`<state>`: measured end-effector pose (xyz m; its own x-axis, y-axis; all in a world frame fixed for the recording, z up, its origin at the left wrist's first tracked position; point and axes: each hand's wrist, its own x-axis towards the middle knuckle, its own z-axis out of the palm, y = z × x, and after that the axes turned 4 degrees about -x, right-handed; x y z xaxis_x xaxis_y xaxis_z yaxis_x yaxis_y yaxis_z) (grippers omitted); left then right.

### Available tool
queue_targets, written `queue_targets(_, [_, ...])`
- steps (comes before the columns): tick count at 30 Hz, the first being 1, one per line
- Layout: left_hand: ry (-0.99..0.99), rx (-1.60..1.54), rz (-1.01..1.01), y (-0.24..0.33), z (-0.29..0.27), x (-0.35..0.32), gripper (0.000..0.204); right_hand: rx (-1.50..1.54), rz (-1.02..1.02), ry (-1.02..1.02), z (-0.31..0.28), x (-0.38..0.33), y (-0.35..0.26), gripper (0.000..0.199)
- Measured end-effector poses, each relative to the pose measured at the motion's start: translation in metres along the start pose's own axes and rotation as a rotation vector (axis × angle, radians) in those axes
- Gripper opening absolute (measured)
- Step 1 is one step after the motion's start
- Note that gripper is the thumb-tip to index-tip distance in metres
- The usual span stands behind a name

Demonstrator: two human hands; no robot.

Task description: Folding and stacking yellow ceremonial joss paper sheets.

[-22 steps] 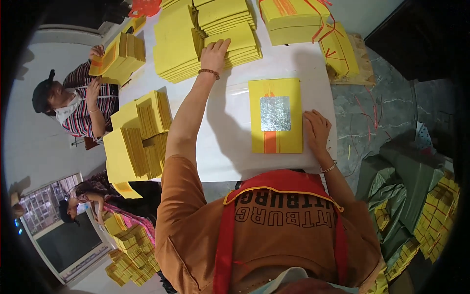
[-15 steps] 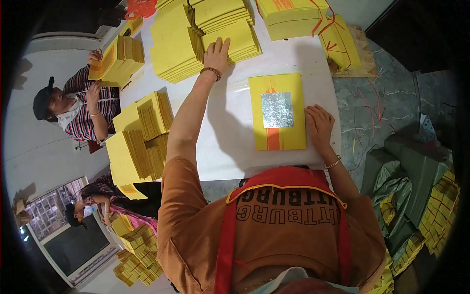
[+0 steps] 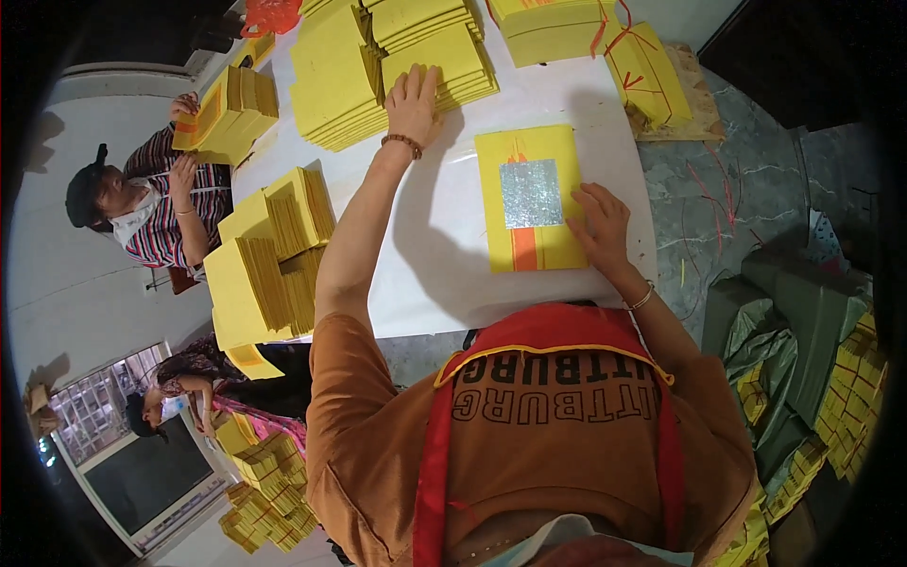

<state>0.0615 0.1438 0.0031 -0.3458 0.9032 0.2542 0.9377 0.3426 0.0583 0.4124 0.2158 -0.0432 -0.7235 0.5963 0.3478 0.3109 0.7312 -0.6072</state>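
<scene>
My left hand [image 3: 412, 106] is stretched out to the far side, its fingers lying apart on the front edge of a fanned stack of yellow paper sheets [image 3: 458, 61]. It grips nothing that I can see. In front of me on the table lies a yellow sheet or thin pile [image 3: 496, 241] with an orange band and a shiny silver foil square [image 3: 531, 194] in its middle. My right hand [image 3: 601, 227] is at its right edge, fingers loosely bent and apart, the fingertips over the edge beside the foil.
More stacks of yellow paper [image 3: 269, 255] stand at the left of the white table [image 3: 425, 302]. Bundles tied with red string [image 3: 652, 76] are at the back right. Two people work at the left, one holding yellow sheets [image 3: 227, 113]. Green sacks [image 3: 775, 302] lie at the right.
My right hand has shifted left and inward, its fingertips coming over the edge of the yellow sheet. My left hand stays at the far stack. The whole view has shifted slightly.
</scene>
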Motion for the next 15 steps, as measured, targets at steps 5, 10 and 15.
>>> queue_targets(5, [-0.109,-0.338,0.224,0.065,-0.011,-0.077,0.061,-0.035,-0.033,-0.114,0.008,-0.011,0.005,0.032])
queue_targets(10, [-0.301,-0.396,0.387,0.129,-0.013,-0.164,0.063,-0.039,-0.055,-0.098,0.012,-0.012,0.010,0.024])
queue_targets(15, [-0.302,-0.296,0.420,0.125,-0.021,-0.164,0.055,0.053,0.032,-0.123,0.013,-0.008,0.018,0.017])
